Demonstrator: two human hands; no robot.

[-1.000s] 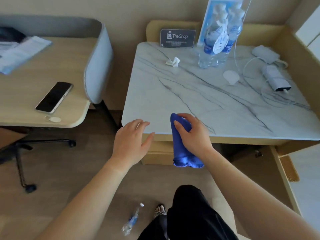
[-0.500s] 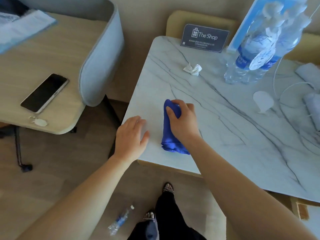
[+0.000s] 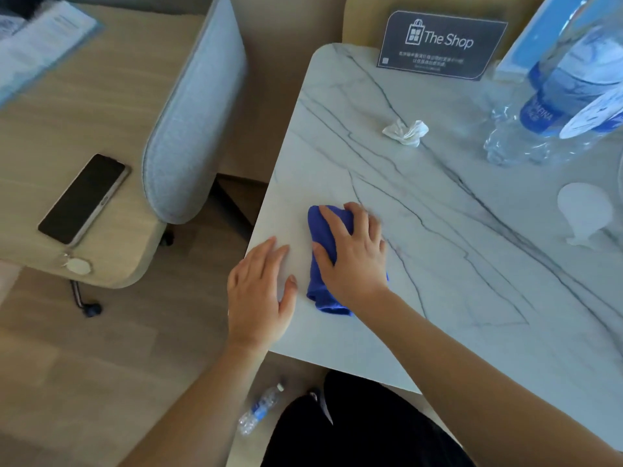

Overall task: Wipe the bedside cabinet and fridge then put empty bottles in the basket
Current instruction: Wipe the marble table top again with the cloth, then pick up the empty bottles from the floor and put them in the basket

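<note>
Marble top [image 3: 455, 281]; right hand [image 3: 354, 261] presses blue cloth [image 3: 324, 299] flat; left hand [image 3: 259, 294] rests spread.

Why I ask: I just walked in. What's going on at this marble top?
A person is wiping the marble cabinet top. The right hand presses a blue cloth onto it near the front left corner, while the left hand rests flat beside it. A crumpled tissue and water bottles sit further back; one bottle lies on the floor.
</note>
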